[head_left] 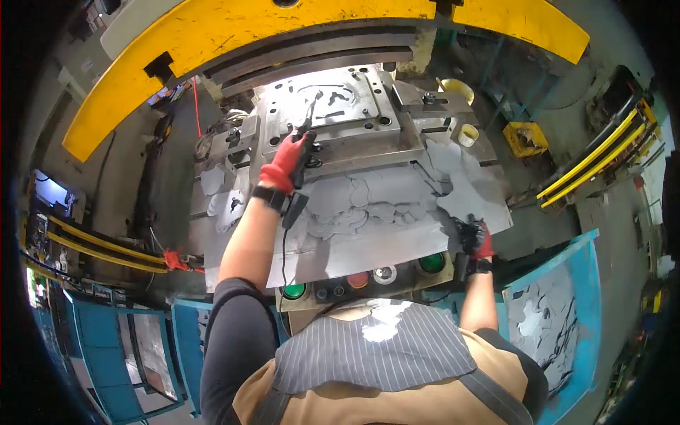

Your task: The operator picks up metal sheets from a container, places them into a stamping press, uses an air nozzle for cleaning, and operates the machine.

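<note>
My left hand (pixel 288 161), in a red and black glove, is closed around a thin dark rod-like tool (pixel 310 113). The tool reaches over the flat steel die (pixel 287 106) on the press bed, where dark slots and holes show. In a red and black glove as well, my right hand (pixel 478 238) is at the right part of the metal table, by the near edge of a grey sheet-metal piece (pixel 460 180). Its dark fingers merge with the shadow, so their grip is unclear. Flat, irregular grey metal pieces (pixel 354 205) lie overlapping between my hands.
A yellow press beam (pixel 283 28) spans above the die. Green and red buttons (pixel 358 280) line the table's near side. Blue bins stand lower left and lower right, the right bin (pixel 593 304) holding metal pieces. Yellow rails (pixel 588 156) and a yellow crate (pixel 525 139) are at the right.
</note>
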A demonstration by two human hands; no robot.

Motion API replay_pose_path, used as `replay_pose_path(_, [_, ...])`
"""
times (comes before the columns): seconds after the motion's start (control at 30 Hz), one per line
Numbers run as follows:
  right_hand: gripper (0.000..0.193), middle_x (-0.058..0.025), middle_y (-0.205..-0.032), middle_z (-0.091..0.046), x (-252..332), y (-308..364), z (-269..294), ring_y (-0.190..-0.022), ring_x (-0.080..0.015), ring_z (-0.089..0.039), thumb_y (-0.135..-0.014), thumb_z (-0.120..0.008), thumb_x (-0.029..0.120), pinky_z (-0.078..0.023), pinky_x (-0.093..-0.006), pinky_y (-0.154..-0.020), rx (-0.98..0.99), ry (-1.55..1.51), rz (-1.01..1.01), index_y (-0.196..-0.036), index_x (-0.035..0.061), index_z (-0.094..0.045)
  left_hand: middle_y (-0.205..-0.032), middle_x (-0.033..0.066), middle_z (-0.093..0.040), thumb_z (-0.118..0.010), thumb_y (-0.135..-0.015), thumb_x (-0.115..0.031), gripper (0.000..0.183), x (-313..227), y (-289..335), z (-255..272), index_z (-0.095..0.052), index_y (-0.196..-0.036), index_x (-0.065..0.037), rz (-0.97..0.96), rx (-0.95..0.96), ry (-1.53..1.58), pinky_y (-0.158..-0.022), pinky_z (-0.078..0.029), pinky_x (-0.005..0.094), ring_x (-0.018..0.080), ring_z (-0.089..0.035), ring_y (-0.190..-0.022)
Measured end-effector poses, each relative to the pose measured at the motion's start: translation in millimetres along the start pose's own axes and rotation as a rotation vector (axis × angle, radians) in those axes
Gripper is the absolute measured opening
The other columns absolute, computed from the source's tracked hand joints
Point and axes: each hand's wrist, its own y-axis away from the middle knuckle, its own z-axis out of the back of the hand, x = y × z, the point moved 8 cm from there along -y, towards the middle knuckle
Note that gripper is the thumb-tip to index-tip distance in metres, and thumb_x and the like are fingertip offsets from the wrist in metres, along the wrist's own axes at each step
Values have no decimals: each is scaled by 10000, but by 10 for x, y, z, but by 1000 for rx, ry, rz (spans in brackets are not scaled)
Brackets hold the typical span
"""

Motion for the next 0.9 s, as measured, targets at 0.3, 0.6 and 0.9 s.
replay_pose_path(0.3, [231, -59, -649, -575, -107, -279, 630, -660, -154, -566, -858, -448, 141, -455, -287, -658, -297, 2771, 1112, -985, -12, -565, -720, 36, -549, -515, -873, -227, 193, 28, -365, -29, -514, -925, -41, -49, -52, -65, -493, -479, 265, 114, -528, -569])
replay_pose_path(0.6, [368, -112, -878, -598, -211, -376, 896, -496, -73, -429, -903, -412, 224, -357, -184, -438, 53, 130, -37, -1171, -25, -447, -710, 19, -536, -475, -891, -204, 186, 120, 1692, 693, -531, -984, -53, -70, -325, 70, -453, -419, 235, 81, -489, -551])
replay_pose_path(0.9, [502, 54, -523, -437, -289, -189, 498, -370, -22, -273, -859, -504, 378, -281, -175, -355, -73, -26, -245, -1195, 7, -459, -721, 76, -575, -483, -874, -210, 222, 1155, 2599, 1498, -536, -997, -33, 284, -604, -71, -538, -456, 291, 157, -530, -564])
